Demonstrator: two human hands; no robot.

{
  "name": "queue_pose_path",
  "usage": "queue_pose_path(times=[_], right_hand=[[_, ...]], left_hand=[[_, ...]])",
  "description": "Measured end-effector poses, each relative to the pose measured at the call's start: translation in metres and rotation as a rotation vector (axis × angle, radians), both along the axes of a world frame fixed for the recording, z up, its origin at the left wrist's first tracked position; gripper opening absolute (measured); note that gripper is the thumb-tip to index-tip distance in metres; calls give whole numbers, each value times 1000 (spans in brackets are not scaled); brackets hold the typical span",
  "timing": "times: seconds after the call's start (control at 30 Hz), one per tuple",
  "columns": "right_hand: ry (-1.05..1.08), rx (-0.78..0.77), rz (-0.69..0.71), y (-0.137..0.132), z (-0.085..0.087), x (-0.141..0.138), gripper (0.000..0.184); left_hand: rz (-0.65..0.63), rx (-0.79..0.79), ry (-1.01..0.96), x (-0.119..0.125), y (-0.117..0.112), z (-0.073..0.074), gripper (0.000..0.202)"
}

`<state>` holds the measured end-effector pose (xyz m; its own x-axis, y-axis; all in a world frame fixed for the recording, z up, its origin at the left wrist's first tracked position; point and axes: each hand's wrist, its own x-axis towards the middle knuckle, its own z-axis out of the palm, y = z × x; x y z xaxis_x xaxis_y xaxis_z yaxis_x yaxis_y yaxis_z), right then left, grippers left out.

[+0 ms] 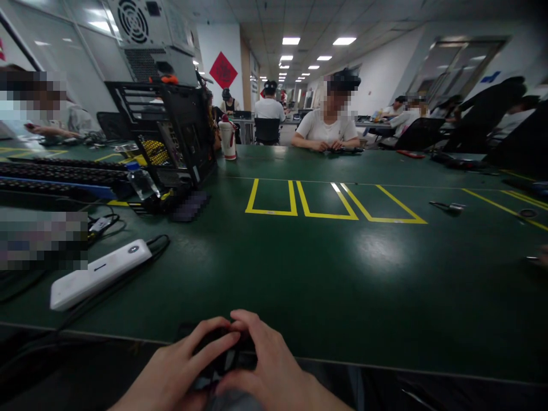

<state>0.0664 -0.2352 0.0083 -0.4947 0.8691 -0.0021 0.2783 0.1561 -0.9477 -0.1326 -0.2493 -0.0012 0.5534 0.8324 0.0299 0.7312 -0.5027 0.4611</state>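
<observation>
At the near edge of the green table [274, 274], my left hand [177, 365] curls around a black object [229, 361] from the left. My right hand [272, 357] wraps the same object from the other side, its fingertips meeting those of the left hand on top. Most of the object lies hidden under my fingers, and its kind cannot be made out. A dark part of it shows just beyond the left fingers.
To the left lie a white power strip [100, 274] with black cables and a plastic bottle [143, 181]. Behind them stand an open black computer case [171, 134] and a cup [228, 140]. Yellow tape outlines [327, 216] mark the middle. A person [327, 123] sits opposite.
</observation>
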Motion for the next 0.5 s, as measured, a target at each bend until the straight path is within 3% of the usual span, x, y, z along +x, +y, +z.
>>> queue_pose_path(times=[0.13, 0.33, 0.43, 0.5], right_hand=[[55, 11, -22, 8, 4, -14, 83], [57, 62, -33, 9, 2, -25, 81], [37, 198, -82, 7, 5, -10, 72], [-32, 299, -226, 9, 10, 17, 58]], left_hand=[[40, 59, 56, -5, 8, 7, 68], [62, 161, -83, -6, 8, -1, 50], [142, 242, -110, -11, 6, -1, 39], [225, 275, -83, -26, 9, 3, 36]])
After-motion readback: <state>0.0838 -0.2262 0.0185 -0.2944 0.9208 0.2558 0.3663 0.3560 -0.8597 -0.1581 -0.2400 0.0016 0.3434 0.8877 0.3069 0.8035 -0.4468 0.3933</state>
